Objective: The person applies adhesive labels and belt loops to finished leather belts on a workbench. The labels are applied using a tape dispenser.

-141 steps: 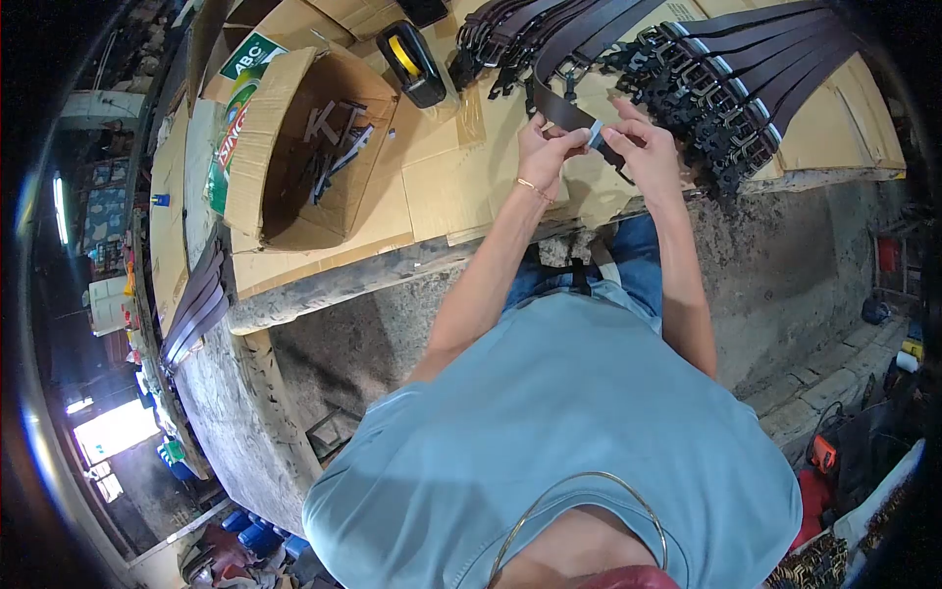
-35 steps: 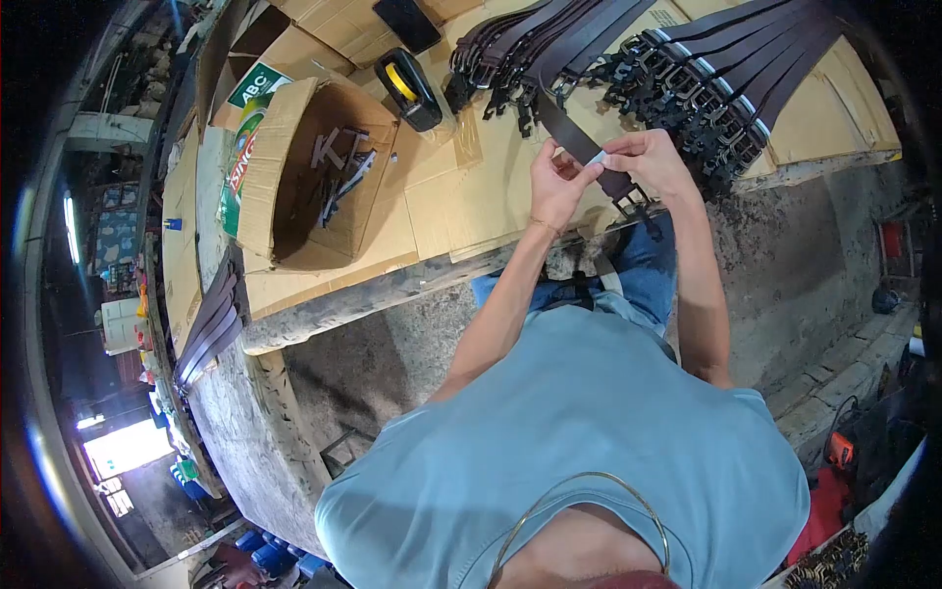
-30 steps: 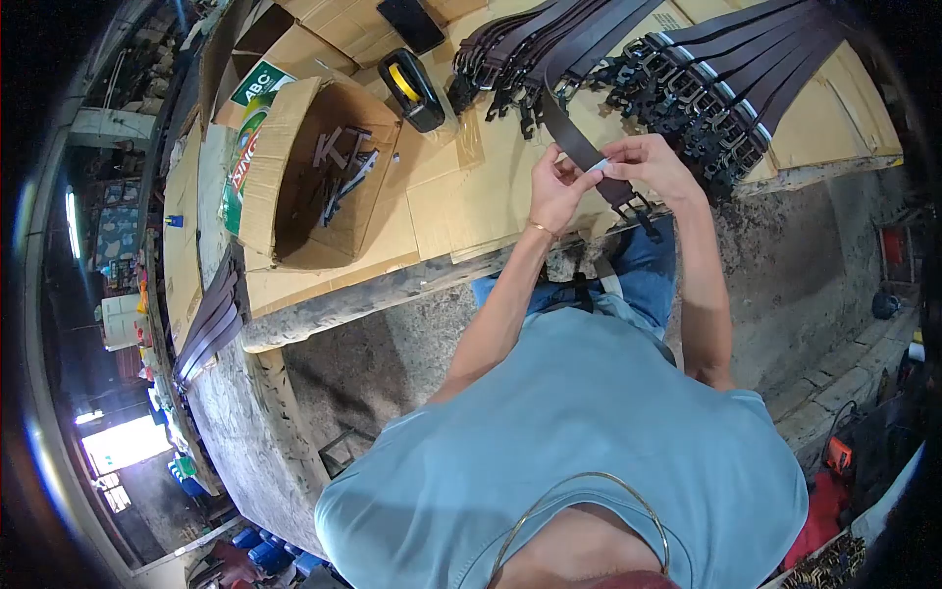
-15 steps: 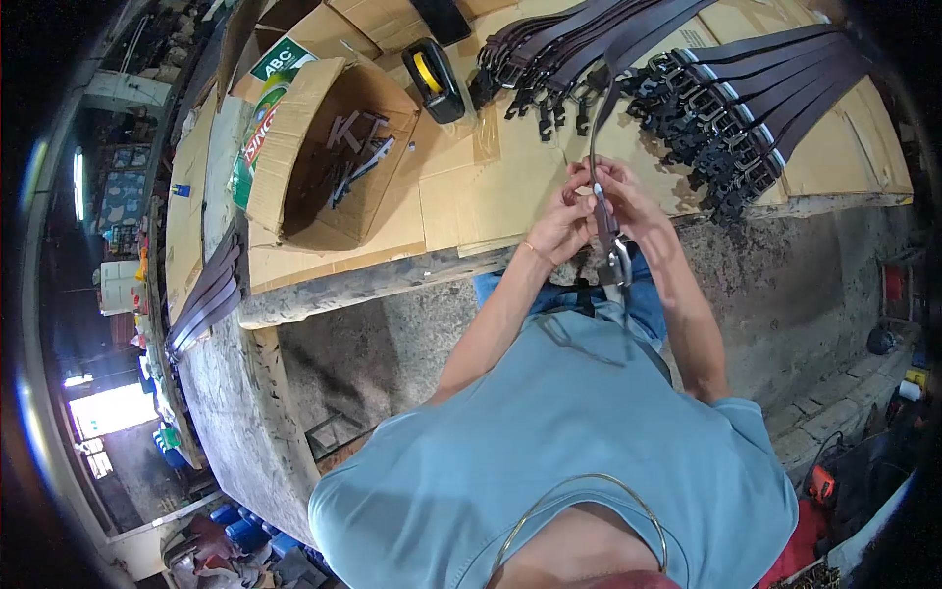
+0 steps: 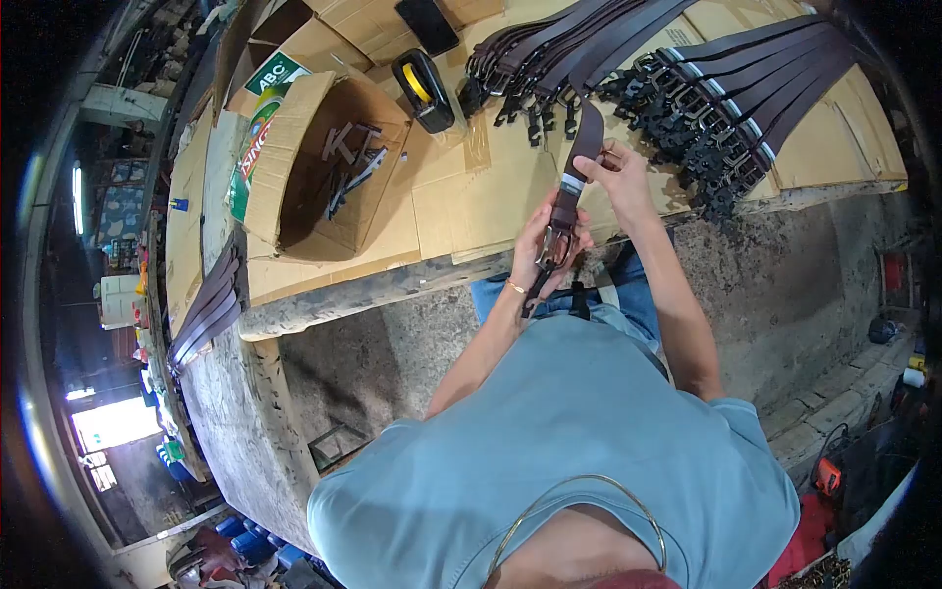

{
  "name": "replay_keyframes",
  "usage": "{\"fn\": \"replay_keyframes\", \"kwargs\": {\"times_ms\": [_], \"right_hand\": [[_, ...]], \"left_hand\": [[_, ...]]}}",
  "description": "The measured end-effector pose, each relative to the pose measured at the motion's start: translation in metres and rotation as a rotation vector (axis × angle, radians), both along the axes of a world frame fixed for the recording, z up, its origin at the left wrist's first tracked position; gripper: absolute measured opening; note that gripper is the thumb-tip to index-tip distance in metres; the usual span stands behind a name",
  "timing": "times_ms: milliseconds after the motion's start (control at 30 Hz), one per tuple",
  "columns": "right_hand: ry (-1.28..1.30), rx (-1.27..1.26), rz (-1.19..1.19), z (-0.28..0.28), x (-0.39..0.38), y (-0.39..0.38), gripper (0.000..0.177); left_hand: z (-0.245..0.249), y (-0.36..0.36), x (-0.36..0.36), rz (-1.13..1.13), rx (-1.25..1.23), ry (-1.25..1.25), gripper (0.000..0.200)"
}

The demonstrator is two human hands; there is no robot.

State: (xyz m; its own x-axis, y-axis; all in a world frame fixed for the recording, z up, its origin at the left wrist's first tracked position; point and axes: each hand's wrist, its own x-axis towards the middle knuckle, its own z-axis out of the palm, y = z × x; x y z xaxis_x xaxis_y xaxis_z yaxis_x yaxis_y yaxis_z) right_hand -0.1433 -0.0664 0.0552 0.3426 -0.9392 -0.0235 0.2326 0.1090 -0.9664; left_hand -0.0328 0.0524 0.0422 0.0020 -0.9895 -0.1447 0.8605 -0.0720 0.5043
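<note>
A dark brown leather belt (image 5: 589, 133) runs from the table edge towards my body, its flat face turned up. My left hand (image 5: 533, 247) is closed around its lower part, just by the metal buckle (image 5: 556, 248). A white band (image 5: 571, 184) wraps the strap a little above the buckle. My right hand (image 5: 623, 182) pinches the strap above that band, thumb on top; its fingertips are partly hidden. Beyond my hands lies a pile of similar belts (image 5: 549, 54). Another row of belts (image 5: 775, 79), with buckles and black plastic hangers, is at the right.
An open cardboard box (image 5: 270, 187) with grey strips inside stands on the cardboard-covered table at the left. Behind it are a tape dispenser (image 5: 428, 90) with yellow tape and a black phone-like slab (image 5: 426, 26). More brown straps (image 5: 208, 309) hang over the left table edge.
The belt has turned from edge-on to flat, showing its face and white band. My left hand has moved down to the buckle, and my right hand now grips the strap higher up.
</note>
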Motion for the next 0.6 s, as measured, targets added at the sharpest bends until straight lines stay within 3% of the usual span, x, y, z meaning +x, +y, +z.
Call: {"fn": "replay_keyframes", "kwargs": {"times_ms": [67, 133, 233, 267, 400, 600], "right_hand": [[0.015, 0.013, 0.014, -0.002, 0.000, -0.001, 0.024], [0.029, 0.029, 0.031, -0.004, 0.000, -0.002, 0.021], [0.009, 0.021, 0.010, -0.004, 0.003, -0.002, 0.023], [0.038, 0.015, 0.013, -0.004, 0.003, -0.002, 0.022], [0.058, 0.096, 0.073, 0.005, 0.002, 0.004, 0.020], [0.090, 0.079, 0.121, 0.007, -0.001, 0.004, 0.020]], "left_hand": [[-0.004, -0.001, 0.003, -0.024, -0.046, 0.037, 0.047], [0.000, 0.000, 0.005, -0.030, 0.089, -0.087, 0.043], [0.006, -0.005, 0.000, -0.006, 0.168, -0.057, 0.043], [-0.012, -0.008, 0.011, -0.134, 0.109, -0.042, 0.050], [-0.002, -0.023, 0.005, -0.079, 0.235, -0.115, 0.061], [-0.022, -0.034, 0.019, -0.209, 0.153, -0.075, 0.056]]}}
